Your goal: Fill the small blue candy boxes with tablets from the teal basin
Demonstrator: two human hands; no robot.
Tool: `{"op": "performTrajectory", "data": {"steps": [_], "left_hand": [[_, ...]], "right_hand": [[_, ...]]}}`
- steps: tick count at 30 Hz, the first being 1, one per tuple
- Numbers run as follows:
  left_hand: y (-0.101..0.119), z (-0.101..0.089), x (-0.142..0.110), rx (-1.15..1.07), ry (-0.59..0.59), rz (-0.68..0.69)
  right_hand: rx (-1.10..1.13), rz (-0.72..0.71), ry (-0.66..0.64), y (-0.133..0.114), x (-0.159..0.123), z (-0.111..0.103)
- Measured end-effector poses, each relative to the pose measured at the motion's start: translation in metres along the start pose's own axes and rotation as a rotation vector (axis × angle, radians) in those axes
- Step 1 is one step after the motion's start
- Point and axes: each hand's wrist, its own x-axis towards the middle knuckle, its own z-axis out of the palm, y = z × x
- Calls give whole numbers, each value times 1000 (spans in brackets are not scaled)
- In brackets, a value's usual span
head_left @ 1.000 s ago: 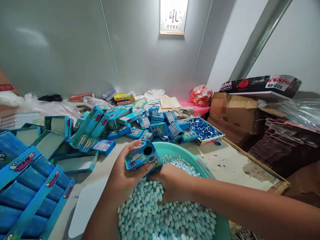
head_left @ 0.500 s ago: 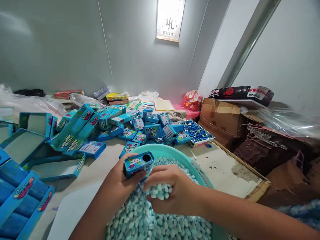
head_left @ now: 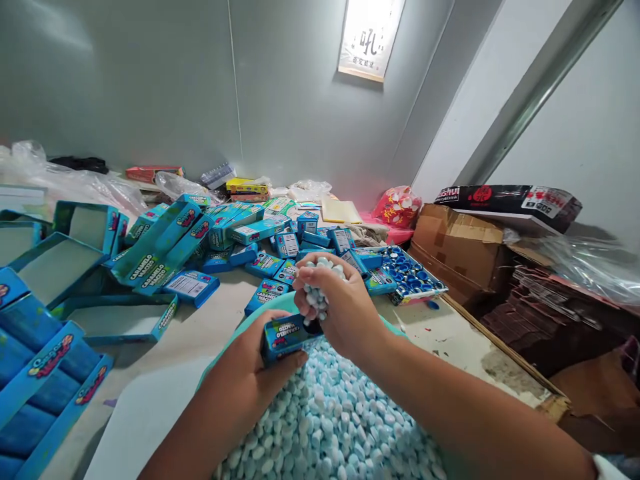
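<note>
My left hand (head_left: 253, 357) is wrapped round a small blue candy box (head_left: 286, 339), tilted with its round hole facing right. Cupped over that hole, my right hand (head_left: 345, 303) holds a fistful of pale mint-coloured candies (head_left: 320, 287); the lowest ones are at the opening. Beneath both hands is a turquoise tub (head_left: 257, 312) heaped with the same candies (head_left: 345, 413). Its far rim is mostly hidden by my hands. Just beyond it lies a pile of blue candy boxes (head_left: 267, 293).
Open blue display cartons (head_left: 125, 310) cover the left side. A tray of blue caps (head_left: 413, 273) sits beyond the tub on the right. Cardboard boxes (head_left: 450, 243) stand past the table's wooden edge (head_left: 505, 340). Plastic bags (head_left: 310, 190) lie along the back wall.
My right hand has risen from beside the box with its candies and turned over the box's hole. My left hand still holds the box. The view has shifted slightly left.
</note>
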Motion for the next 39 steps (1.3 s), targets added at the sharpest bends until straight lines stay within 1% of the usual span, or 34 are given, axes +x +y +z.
{"op": "performTrajectory", "data": {"steps": [5, 8, 11, 18, 22, 25, 28, 31, 34, 36, 39], "left_hand": [[-1, 1, -2, 9, 14, 36], [0, 1, -3, 63, 54, 12], [1, 2, -3, 92, 49, -1], [2, 5, -7, 109, 78, 0], [0, 4, -7, 147, 89, 11], [1, 3, -7, 181, 76, 15], [5, 3, -9, 220, 100, 34], [8, 3, -10, 217, 109, 68], [9, 3, -10, 198, 111, 64], [9, 4, -9, 185, 120, 57], [11, 6, -8, 140, 128, 50]], "right_hand": [[68, -37, 47, 11, 0, -7], [91, -17, 56, 12, 0, -9], [87, 13, 71, 11, 0, -12], [73, 6, 55, 13, -1, -18], [46, 9, 7, 11, -1, -20], [24, 40, -10, 10, -1, -20], [56, 73, 5, 10, -1, -19], [65, 80, -3, 10, -1, -18], [83, 97, -11, 11, -1, -18], [87, 86, -21, 11, -1, -19], [38, 28, -20, 11, -3, -19]]}}
